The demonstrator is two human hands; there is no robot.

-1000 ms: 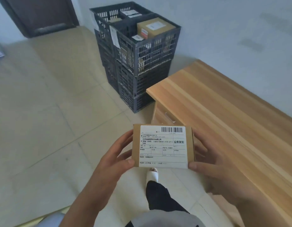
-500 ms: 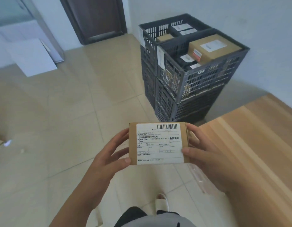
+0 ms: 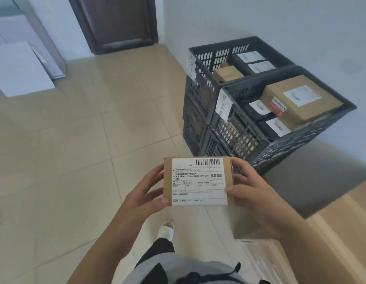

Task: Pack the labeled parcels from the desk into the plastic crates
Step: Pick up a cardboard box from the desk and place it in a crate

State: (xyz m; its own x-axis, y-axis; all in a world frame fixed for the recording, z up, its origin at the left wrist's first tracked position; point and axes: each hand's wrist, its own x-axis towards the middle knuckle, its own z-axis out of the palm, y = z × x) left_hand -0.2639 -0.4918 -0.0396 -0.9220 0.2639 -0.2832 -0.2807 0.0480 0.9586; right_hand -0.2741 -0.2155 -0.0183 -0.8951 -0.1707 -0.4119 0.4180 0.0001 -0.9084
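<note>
Cardboard, brown and flat, makes up the small parcel (image 3: 198, 181) that the person carries at waist height, its white shipping label facing up with the barcode along the far edge. In the head view, the only one, the left hand (image 3: 145, 193) grips the parcel's left edge, thumb on top near the label's corner and fingers curled under, while the right hand (image 3: 252, 191) clamps the right edge the same way. Beyond the parcel and to its right stand the stacked plastic crates (image 3: 235, 128), dark grey and slatted, set against the wall. The top crate nearer the parcel already holds a larger brown box (image 3: 301, 99) and some dark labelled packets; the one behind it holds more parcels. To the right of the parcel and below it shows a corner of the wooden desk (image 3: 342, 232). I judge the step in hand to be the carry from desk to crates; the next move calls for stepping closer, reaching over the near rim and lowering the parcel into a free gap beside the brown box.
</note>
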